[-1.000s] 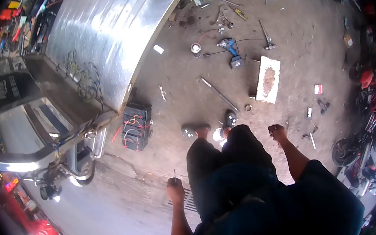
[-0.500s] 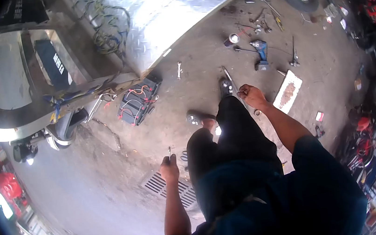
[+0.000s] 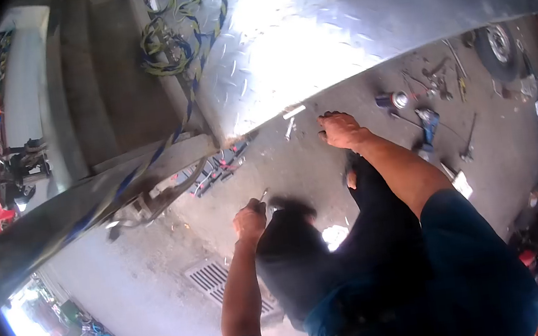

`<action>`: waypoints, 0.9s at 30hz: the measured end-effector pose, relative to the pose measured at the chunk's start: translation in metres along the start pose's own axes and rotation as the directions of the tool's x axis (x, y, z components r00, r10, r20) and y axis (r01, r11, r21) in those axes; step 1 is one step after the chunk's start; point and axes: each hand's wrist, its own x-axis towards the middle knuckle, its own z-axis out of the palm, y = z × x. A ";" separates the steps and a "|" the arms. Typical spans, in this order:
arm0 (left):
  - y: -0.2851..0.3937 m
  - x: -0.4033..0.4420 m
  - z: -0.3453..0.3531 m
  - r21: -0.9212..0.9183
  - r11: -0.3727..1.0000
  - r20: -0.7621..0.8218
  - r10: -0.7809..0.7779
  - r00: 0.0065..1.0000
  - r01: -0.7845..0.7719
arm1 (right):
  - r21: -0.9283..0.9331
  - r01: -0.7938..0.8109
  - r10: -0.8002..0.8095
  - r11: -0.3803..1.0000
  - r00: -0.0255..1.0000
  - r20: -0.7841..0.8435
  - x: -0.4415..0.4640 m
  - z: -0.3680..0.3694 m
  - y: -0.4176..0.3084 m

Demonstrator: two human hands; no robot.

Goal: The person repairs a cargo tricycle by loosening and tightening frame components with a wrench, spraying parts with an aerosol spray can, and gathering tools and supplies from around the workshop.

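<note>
My left hand (image 3: 250, 222) is closed around a thin, short metal tool (image 3: 264, 195), whose tip sticks out past the thumb; the fist hides the rest. Ahead and to the right, my right hand (image 3: 342, 131) reaches out near the edge of a diamond-plate steel deck (image 3: 344, 11). Its thumb and fingers are apart, and nothing shows between them. A wrench (image 3: 290, 128) lies on the floor just left of that hand. Beneath the deck's edge, black batteries with red leads (image 3: 219, 169) are partly covered.
Blue-and-yellow rope (image 3: 190, 43) lies over the deck and frame. A metal frame beam (image 3: 105, 201) juts out at left. To the right are a can (image 3: 392, 100), a blue power drill (image 3: 429, 128) and a wheel (image 3: 497, 46). A floor grate (image 3: 209, 279) sits beside my left arm.
My view has moved closer to the deck. My right hand has extended forward toward its edge, and a long bar seen near it before is out of sight. My left hand still holds its tool.
</note>
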 end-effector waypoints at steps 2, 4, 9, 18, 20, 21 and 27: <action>-0.003 0.046 0.025 0.069 0.994 0.017 0.082 0.997 -0.083 | -0.032 0.107 -0.106 0.994 0.994 0.005 0.035 0.005 -0.004; -0.007 0.092 0.050 0.090 0.978 0.017 0.187 0.982 -0.188 | -0.149 0.236 -0.231 0.960 0.972 0.047 0.079 0.020 -0.006; 0.008 0.200 0.090 0.293 0.848 0.129 0.423 0.897 -0.442 | -0.340 0.381 -0.339 0.859 0.924 0.180 0.184 0.067 -0.009; 0.000 0.278 0.150 0.440 0.626 0.189 0.636 0.748 -0.644 | -0.406 0.371 -0.398 0.836 0.917 0.018 0.260 0.100 0.065; -0.009 0.267 0.143 0.439 0.647 0.173 0.620 0.765 -0.623 | -0.439 0.275 -0.288 0.855 0.957 0.039 0.249 0.097 0.087; -0.013 0.263 0.144 0.442 0.661 0.193 0.590 0.784 -0.606 | -0.465 0.235 -0.224 0.854 0.971 0.079 0.240 0.090 0.085; -0.028 0.281 0.163 0.486 0.666 0.202 0.544 0.814 -0.566 | -0.568 0.117 -0.099 0.815 0.993 0.062 0.230 0.086 0.086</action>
